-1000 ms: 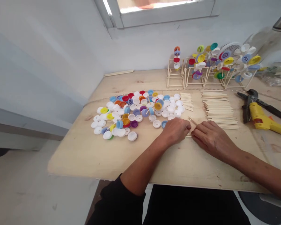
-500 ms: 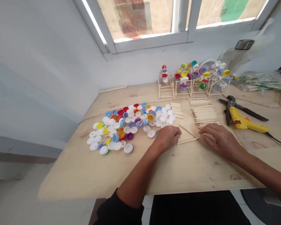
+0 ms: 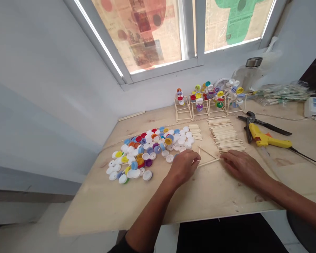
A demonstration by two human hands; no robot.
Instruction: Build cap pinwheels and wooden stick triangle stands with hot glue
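Observation:
Three thin wooden sticks form a triangle (image 3: 208, 162) lying on the table between my hands. My left hand (image 3: 184, 166) is closed, its thumb and fingertips pinching the triangle's left side near the lower corner. At the right corner, my right hand (image 3: 243, 167) rests low over the table with its fingers bent together, the tips on the stick ends. Its palm is hidden. Just beyond my right hand lies a row of loose wooden sticks (image 3: 225, 135). Many plastic bottle caps (image 3: 147, 151), mostly white, spread to the left of my left hand.
Stick frames with wheels of coloured caps (image 3: 209, 102) stand along the wall. On the right lie a yellow glue gun (image 3: 271, 138) with its cord, black-handled cutters (image 3: 268, 125) and a bag of sticks (image 3: 284, 93). A bottle (image 3: 249, 73) stands behind.
The camera view has tilted up and shifted to the right. My hands keep hold of the triangle, with my left hand now covering more of its lower left corner.

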